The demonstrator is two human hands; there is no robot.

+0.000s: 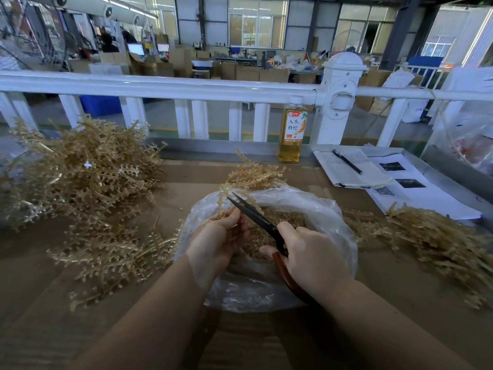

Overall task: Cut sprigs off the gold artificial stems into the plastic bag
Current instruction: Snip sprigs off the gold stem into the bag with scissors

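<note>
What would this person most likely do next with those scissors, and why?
Probably close the scissors on the gold stem. The right hand grips the handles, the blades are slightly parted beside the stem, and the left hand holds that stem above the open plastic bag, where cut sprigs already lie. A snip here should drop the piece straight in.

Scissors (262, 225): red handles mostly hidden under right hand (310, 252). Far-left gold stem pile (80, 169) cut by left edge, blurred. Paper sheets (416, 193), far right: print too small to read.
</note>
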